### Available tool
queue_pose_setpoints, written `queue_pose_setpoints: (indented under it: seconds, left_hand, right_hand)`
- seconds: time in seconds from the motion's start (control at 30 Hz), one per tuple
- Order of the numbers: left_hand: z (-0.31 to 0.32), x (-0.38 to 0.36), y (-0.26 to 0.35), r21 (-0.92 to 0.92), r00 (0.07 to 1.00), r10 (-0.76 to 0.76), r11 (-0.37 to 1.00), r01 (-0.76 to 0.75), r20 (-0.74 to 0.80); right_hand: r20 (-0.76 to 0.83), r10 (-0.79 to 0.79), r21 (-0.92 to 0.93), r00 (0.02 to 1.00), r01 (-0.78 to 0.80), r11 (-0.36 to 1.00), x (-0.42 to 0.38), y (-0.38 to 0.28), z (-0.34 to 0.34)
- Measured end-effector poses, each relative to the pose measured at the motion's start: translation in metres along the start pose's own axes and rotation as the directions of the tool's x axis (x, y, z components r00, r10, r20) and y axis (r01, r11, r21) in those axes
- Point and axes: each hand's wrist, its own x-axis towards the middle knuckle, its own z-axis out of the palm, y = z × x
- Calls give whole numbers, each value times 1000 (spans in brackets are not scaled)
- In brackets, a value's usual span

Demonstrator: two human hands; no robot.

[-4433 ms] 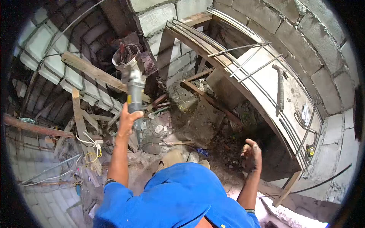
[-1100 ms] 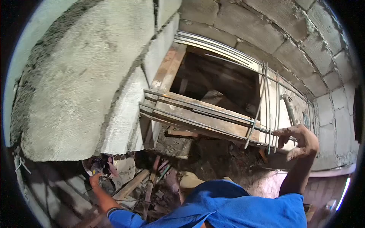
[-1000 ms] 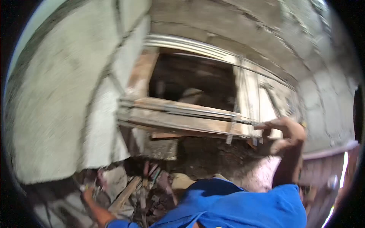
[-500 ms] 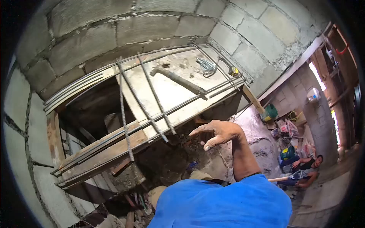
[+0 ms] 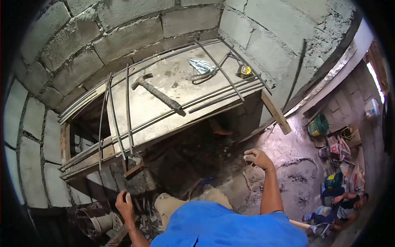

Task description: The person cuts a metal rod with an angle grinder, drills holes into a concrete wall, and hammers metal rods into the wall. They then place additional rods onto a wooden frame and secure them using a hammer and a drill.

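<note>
Head view: left hand point(image 5: 125, 204) loosely spread, right hand point(image 5: 258, 159) curled, grip unclear, pale panel point(image 5: 144, 105) beyond both.

From my head, the camera looks forward and down. My shirt point(image 5: 230, 226) sits closest, the board point(image 5: 177, 70) farther off.

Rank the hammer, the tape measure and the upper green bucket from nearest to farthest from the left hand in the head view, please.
From the left hand:
1. Hammer, lying near the middle of the board.
2. Tape measure, at the board's right end.
3. Upper green bucket, off to the right, beyond the board.
</note>
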Motion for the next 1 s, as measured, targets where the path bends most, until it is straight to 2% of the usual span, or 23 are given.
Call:
queue_pose_setpoints:
  seconds: [0.03, 0.13, 0.17, 0.23, 0.3, 0.4, 0.43, 0.47, 0.53, 0.6, 0.67, 0.7, 0.73, 0.8, 0.83, 0.87, 0.9, 0.93, 0.97, 1.0]
  left_hand:
    - [3, 8, 22, 1, 1000, 4, 1000, -4, -8]
    - [10, 35, 84, -92, 978, 203, 976, -198, 50]
    - [14, 41, 112, -126, 961, 270, 957, -261, 61]
    - [22, 51, 164, -165, 900, 421, 901, -401, 116]
    - [41, 54, 204, -243, 803, 583, 803, -545, 126]
    - [65, 50, 250, -316, 595, 773, 634, -706, 223]
    - [73, 47, 263, -336, 515, 822, 569, -751, 241]
    - [79, 44, 273, -356, 499, 834, 552, -754, 236]
    - [86, 30, 292, -405, 305, 903, 412, -816, 304]
    - [88, 15, 308, -448, 289, 910, 400, -799, 298]
    - [84, 10, 332, -477, 180, 947, 291, -829, 266]
    - [77, 8, 351, -478, 132, 951, 256, -840, 278]
    - [69, 6, 374, -474, 121, 953, 245, -846, 277]
    - [55, 0, 427, -452, 9, 985, 86, -888, 170]
    - [52, -4, 453, -439, -30, 989, 37, -898, 144]
    - [53, -8, 480, -423, -66, 990, -8, -906, 122]
    - [56, -15, 508, -417, -93, 993, -52, -907, 79]
    - [67, -20, 535, -408, -118, 992, -92, -908, 38]
    - [89, -21, 560, -401, -104, 993, -76, -913, 48]
    - [112, -18, 587, -255, -164, 983, -181, -950, -86]
  right_hand:
    - [-42, 31, 3, 999, -31, 1000, -2, 18, -6]
    - [-98, 53, 70, 994, -47, 996, -18, 60, -13]
    - [-27, 46, 34, 999, -45, 998, -28, 56, -17]
    - [-12, 102, 84, 995, -101, 991, -39, 82, -13]
    - [-9, 160, 129, 987, -157, 979, -52, 108, -6]
    - [-42, 217, 52, 975, -215, 975, -77, 133, -1]
    - [-85, 154, -105, 984, -162, 981, -87, 138, -3]
    - [-120, 89, -261, 989, -118, 958, -95, 142, -2]
    - [-145, 122, -324, 982, -164, 932, -108, 147, -9]
    - [-147, 169, -401, 975, -215, 890, -126, 166, -29]
    - [-244, -54, -376, 968, -43, 926, -125, 183, -48]
    - [-277, 150, -179, 949, -205, 962, -133, 160, -56]
    - [-283, 145, -170, 948, -198, 965, -128, 155, -64]
    - [-409, 144, 72, 901, -125, 990, -116, 150, -86]
    - [-422, 88, 89, 902, -55, 994, -110, 137, -98]
    - [-413, 84, 85, 907, -54, 995, -98, 130, -110]
    - [-466, 65, 135, 882, -2, 991, -85, 125, -121]
    - [-516, 49, 180, 855, 52, 982, -71, 120, -134]
    - [-524, 24, 192, 851, 91, 977, -58, 112, -150]
    - [-523, 5, 193, 852, 112, 975, -46, 110, -167]
